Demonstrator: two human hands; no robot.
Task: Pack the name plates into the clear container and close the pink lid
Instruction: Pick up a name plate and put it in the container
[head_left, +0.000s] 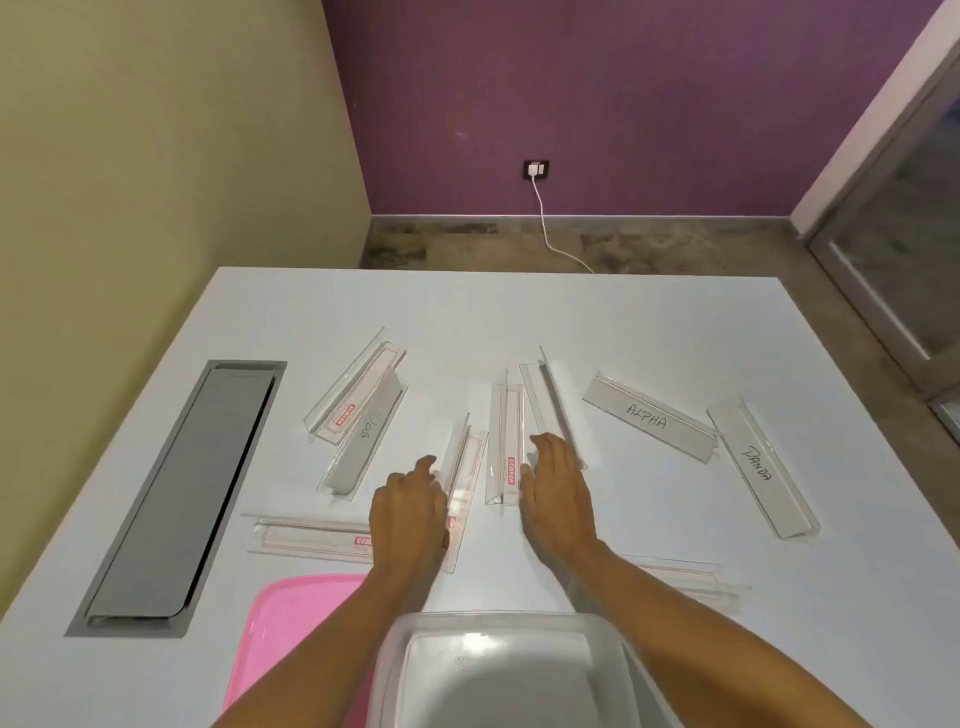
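Several clear acrylic name plates lie scattered on the white table (623, 322). One reads ALPHA (649, 415), another PANDA (761, 470), and two overlap at the left (358, 405). My left hand (410, 512) rests with fingers apart on a plate (462, 483) at the centre. My right hand (556, 493) lies open beside an upright-edged plate (505, 441), fingertips touching another plate (550, 400). The clear container (498, 670) stands empty at the near edge, under my forearms. The pink lid (291, 623) lies flat to its left.
A grey cable hatch (182, 493) is set into the table at the left. One more plate (306, 535) lies near the lid and another (680, 577) under my right forearm. A white cable (545, 228) runs from a wall socket to behind the table.
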